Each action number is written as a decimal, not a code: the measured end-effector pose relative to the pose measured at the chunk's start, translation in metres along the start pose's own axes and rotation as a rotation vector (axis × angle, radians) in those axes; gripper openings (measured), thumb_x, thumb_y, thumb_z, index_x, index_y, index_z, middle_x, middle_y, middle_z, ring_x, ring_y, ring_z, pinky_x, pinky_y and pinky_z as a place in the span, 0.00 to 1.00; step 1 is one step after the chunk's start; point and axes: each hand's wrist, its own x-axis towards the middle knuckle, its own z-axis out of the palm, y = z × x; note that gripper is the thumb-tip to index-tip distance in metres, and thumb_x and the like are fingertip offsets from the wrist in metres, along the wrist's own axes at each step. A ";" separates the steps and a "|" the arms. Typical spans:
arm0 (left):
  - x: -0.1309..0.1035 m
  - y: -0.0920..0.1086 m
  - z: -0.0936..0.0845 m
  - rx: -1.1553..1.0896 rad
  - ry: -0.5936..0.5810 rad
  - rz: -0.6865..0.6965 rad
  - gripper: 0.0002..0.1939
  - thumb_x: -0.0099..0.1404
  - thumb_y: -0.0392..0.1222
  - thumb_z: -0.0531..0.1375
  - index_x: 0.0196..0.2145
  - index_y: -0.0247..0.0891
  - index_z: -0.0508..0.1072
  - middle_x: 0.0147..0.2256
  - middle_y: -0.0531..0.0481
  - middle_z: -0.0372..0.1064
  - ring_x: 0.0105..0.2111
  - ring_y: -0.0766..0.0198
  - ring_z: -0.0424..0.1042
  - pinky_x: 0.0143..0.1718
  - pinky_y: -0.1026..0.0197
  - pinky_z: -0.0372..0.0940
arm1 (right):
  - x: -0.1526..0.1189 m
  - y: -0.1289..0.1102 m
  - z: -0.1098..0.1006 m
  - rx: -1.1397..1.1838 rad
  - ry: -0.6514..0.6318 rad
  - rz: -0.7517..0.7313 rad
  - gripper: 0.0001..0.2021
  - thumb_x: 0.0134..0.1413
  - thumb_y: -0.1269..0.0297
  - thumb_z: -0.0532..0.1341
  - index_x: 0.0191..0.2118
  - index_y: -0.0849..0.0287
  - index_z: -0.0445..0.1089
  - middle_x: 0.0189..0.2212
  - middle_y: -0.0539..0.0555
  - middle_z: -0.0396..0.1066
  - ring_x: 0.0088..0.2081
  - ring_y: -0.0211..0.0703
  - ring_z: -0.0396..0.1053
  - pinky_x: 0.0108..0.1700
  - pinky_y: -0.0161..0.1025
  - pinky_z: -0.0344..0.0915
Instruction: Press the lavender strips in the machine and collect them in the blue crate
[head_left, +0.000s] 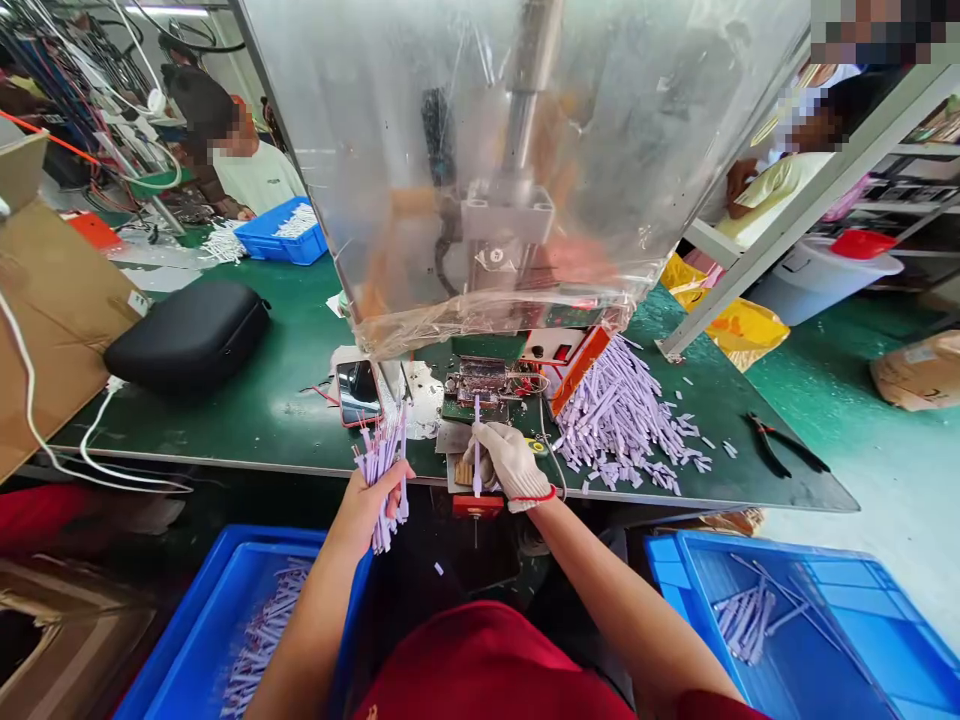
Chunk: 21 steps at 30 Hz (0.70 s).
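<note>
Left hand (375,492) grips a bundle of thin lilac strips (382,480) at the front edge of the green table (300,425); the gloved right hand (506,462) pinches one lilac strip (478,450) upright before a metal fixture (481,383).

The worktop (300,300) is seen from head height, the view directed forward and down past both forearms.
</note>
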 end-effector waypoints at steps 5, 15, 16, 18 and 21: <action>0.000 -0.001 0.002 0.012 -0.049 0.017 0.20 0.58 0.55 0.66 0.27 0.32 0.74 0.21 0.52 0.69 0.14 0.75 0.58 0.16 0.69 0.54 | 0.005 -0.001 0.003 0.067 -0.007 0.057 0.20 0.53 0.47 0.59 0.23 0.60 0.67 0.17 0.53 0.72 0.11 0.34 0.61 0.12 0.30 0.55; 0.000 -0.002 0.006 0.059 -0.046 -0.014 0.20 0.57 0.55 0.66 0.27 0.33 0.75 0.20 0.52 0.69 0.13 0.74 0.58 0.14 0.69 0.53 | 0.009 -0.004 0.005 0.215 -0.025 0.131 0.18 0.50 0.47 0.62 0.24 0.59 0.68 0.19 0.53 0.73 0.13 0.35 0.62 0.13 0.32 0.59; -0.001 -0.002 0.006 0.064 -0.048 -0.016 0.20 0.56 0.55 0.66 0.27 0.32 0.75 0.19 0.52 0.69 0.13 0.74 0.58 0.14 0.69 0.53 | 0.010 -0.003 0.005 0.229 -0.031 0.130 0.18 0.50 0.47 0.62 0.24 0.59 0.68 0.19 0.53 0.73 0.13 0.35 0.62 0.12 0.32 0.59; -0.001 -0.002 0.007 0.078 -0.061 -0.015 0.19 0.57 0.54 0.66 0.26 0.32 0.75 0.19 0.52 0.68 0.13 0.74 0.58 0.14 0.69 0.53 | 0.012 -0.001 0.005 0.247 -0.037 0.125 0.18 0.49 0.47 0.62 0.24 0.59 0.68 0.19 0.53 0.72 0.12 0.36 0.62 0.12 0.33 0.59; 0.001 -0.001 0.007 0.097 -0.103 0.004 0.17 0.58 0.52 0.66 0.27 0.32 0.76 0.19 0.52 0.68 0.13 0.74 0.58 0.15 0.69 0.53 | 0.016 0.003 0.003 0.232 -0.066 0.126 0.20 0.51 0.46 0.61 0.24 0.59 0.67 0.18 0.53 0.71 0.12 0.36 0.62 0.12 0.32 0.58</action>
